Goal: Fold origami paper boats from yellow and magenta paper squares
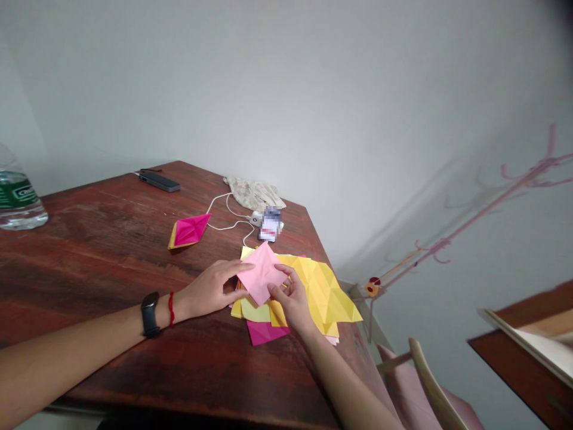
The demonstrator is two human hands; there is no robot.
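Note:
A light pink square of folded paper (263, 275) is held up, corner upward, between both hands. My left hand (217, 288) is at its left corner, fingers on the upper left edge and thumb below. On the right side, my right hand (290, 294) pinches the paper between thumb and fingers. Beneath lie creased yellow sheets (320, 286) and a magenta sheet (267, 333) on the dark red wooden table (134, 263). A folded magenta and yellow paper piece (190, 231) rests farther left.
A phone (270, 226) with white cables lies behind the papers, near a crumpled pale cloth (254, 193). A black device (159, 180) is at the back left. A water bottle (21, 197) stands far left, a chair (425, 382) at the right.

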